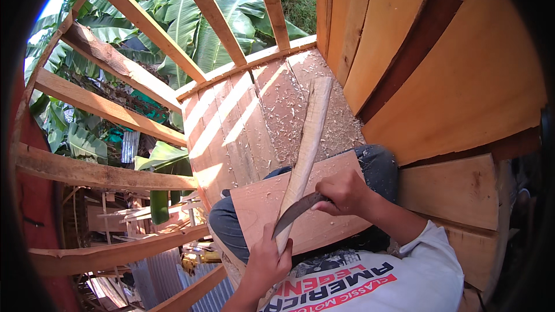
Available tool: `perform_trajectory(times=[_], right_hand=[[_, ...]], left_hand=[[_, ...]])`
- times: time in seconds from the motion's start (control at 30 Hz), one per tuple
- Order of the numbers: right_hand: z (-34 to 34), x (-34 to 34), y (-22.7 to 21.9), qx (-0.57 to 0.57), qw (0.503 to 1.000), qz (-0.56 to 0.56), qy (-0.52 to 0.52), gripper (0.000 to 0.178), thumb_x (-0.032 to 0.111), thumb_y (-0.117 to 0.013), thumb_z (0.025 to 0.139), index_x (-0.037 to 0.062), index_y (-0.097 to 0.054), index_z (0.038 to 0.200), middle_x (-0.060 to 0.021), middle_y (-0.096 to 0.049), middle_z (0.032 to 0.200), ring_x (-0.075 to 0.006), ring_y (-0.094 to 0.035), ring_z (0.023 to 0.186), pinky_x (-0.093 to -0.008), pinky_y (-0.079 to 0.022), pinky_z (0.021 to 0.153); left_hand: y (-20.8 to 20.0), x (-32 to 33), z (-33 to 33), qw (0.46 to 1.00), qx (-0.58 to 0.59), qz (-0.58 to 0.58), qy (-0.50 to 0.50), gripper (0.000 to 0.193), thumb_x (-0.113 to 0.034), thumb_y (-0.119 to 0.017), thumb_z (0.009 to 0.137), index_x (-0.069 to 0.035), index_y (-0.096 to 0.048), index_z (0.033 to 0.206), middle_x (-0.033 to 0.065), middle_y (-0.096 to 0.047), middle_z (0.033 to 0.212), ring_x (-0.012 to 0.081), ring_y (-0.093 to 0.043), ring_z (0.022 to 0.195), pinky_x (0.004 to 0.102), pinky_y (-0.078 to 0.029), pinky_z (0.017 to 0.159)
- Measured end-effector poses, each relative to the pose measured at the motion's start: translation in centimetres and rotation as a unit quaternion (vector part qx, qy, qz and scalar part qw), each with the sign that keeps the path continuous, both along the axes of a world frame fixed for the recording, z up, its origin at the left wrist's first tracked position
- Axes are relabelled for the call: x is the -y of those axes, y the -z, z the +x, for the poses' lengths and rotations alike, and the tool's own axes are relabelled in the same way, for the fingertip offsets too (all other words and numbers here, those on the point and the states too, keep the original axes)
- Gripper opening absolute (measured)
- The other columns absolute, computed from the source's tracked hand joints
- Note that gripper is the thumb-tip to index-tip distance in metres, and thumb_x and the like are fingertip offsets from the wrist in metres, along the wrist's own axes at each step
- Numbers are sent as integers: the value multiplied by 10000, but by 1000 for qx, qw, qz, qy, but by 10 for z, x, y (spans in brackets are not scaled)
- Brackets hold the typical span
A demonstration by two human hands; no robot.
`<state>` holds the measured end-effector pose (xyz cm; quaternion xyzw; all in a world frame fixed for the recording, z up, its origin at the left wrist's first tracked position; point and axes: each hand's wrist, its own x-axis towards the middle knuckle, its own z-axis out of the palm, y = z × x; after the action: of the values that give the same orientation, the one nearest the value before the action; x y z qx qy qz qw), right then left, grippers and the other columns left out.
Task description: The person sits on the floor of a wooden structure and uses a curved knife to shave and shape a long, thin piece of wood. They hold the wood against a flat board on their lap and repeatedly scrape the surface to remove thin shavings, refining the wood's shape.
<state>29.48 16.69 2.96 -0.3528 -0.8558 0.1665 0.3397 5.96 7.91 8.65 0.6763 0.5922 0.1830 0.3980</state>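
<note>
Above the person's lap, I have a long, pale stick of wood (312, 133) slanting up and to the right, its far end out over the floor (231, 159). My left grip (269, 259) is closed around the near end of the stick. My right grip (344, 192) is wrapped tightly around the handle end of a dark-bladed knife (299, 211), with the handle itself hidden in the fingers. The blade lies across the stick near its lower end, its tip pointing down and left, just beside the left fingers; I can't tell whether they touch it.

Under the stick, a flat board (260, 199) spans the legs in blue jeans (378, 167); whether the stick rests on it I can't make out. A few bits of wood lie on the board, and far more shavings (289, 107) cover the planks ahead, where strips of sunlight fall to the left. On my right stands a wooden wall (462, 69). Ahead and to the left I see wooden bars (214, 14), with broad green leaves (222, 37) beyond them and corrugated sheets (156, 277) lower down.
</note>
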Motion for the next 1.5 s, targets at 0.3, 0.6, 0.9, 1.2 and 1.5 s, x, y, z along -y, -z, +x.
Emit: perform_trajectory(times=[0.3,0.6,0.9,1.2,1.5], right_hand=[[6,-24,-5,-121,967,-130,180,418,432,-613,896,61,-567,709,-116,-503,546,-322,-583,513,-394,-447,477],[-1,-28,4,-160,974,-104,120,377,363,-597,926,17,-591,777,-143,-542,574,-329,-584,509,-377,-428,465],[-7,-37,-6,12,999,-12,-49,404,402,-608,908,32,-579,749,-113,-520,562,-313,-577,508,-376,-446,476],[6,-69,2,-130,957,-168,198,474,422,-515,972,13,-545,735,-126,-490,548,-281,-557,477,-363,-412,464],[5,-62,10,-48,996,-59,56,429,457,-584,913,55,-576,763,-99,-523,569,-313,-585,508,-383,-457,479]], left_hand=[[-13,-11,4,999,8,-41,-20,360,-79,-596,853,24,-421,1151,315,-577,731,517,-595,699,521,-462,583],[-13,-16,0,998,25,-53,-14,382,-82,-596,855,24,-421,1177,317,-590,749,509,-609,710,527,-479,597],[7,-17,-12,999,41,-30,2,391,-98,-605,855,21,-421,1179,315,-598,763,505,-612,715,528,-481,603],[6,-23,-14,997,39,-61,-14,405,-94,-602,856,26,-413,1194,316,-598,756,505,-613,712,519,-490,607],[12,-22,-10,996,55,-76,-4,399,-92,-597,861,34,-413,1192,319,-592,745,507,-610,699,531,-481,596]])
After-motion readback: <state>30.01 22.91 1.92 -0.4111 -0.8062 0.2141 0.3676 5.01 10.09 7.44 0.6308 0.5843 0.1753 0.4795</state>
